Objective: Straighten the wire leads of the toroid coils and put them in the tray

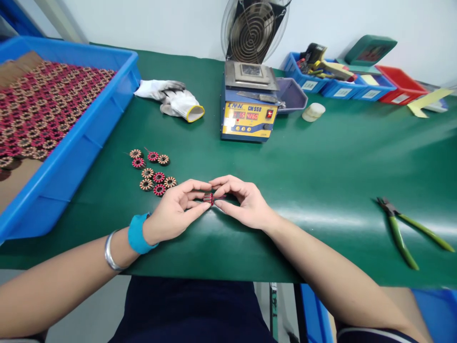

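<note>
Between the fingertips of both hands is a small motor stator (211,199) wound with red wire, held on edge just above the green table (250,252). My left hand (178,209) pinches it from the left with thumb and fingers. From the right, my right hand (246,202) is closed on the same stator, near thin wire ends that stick out to the right. The fingers hide part of the piece. Several loose stators (159,177), some copper-coloured and some red, lie on the table beyond my left hand.
At left stands a large blue tray (103,138) packed with stators. White gloves (174,99), a CM 558 solder pot (248,116), a fan (254,31) and small bins (342,90) sit toward the back. Green-handled cutters (398,233) lie at right.
</note>
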Demonstrator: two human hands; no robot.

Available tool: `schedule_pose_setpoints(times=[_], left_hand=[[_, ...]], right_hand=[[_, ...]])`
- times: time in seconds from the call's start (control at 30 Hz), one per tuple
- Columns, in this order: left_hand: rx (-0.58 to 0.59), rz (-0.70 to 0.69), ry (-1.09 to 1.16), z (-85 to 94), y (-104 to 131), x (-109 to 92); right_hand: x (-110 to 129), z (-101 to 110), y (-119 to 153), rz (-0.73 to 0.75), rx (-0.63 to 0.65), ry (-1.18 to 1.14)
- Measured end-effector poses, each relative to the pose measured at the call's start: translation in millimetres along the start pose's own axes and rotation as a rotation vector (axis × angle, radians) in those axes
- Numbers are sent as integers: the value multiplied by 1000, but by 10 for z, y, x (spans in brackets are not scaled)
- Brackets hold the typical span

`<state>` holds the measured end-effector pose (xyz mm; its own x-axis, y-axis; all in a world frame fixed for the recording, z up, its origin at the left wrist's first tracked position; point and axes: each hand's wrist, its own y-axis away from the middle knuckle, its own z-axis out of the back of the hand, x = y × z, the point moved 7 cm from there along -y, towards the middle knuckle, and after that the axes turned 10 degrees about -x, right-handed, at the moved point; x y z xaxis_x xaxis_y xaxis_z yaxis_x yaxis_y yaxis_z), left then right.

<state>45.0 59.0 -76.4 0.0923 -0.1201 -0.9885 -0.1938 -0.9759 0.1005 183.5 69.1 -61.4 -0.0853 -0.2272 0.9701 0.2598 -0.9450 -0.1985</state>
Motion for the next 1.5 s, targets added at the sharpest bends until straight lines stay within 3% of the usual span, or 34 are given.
schedule_pose_setpoints(times=[0.5, 0.63, 0.8, 0.97, 1.1, 1.5], left_hand=[[-31, -173, -214, 24, 22, -85], [-11, -234, -296, -2, 41, -115], [-16, -261, -382, -3, 36, -129], [-32, -249, -335, 9, 37, -139], [-29, -268, -313, 3, 49, -155], [26, -276, -307, -25, 61, -158]], right_hand=[[-73, 81, -35, -86, -22, -30], [-39, 68, -20, -33, -31, 3], [192, -36, 83, 137, -15, 161], [224, 19, 91, 119, -58, 92], [135, 15, 38, 102, 36, 191], [77, -33, 21, 72, 124, 256]])
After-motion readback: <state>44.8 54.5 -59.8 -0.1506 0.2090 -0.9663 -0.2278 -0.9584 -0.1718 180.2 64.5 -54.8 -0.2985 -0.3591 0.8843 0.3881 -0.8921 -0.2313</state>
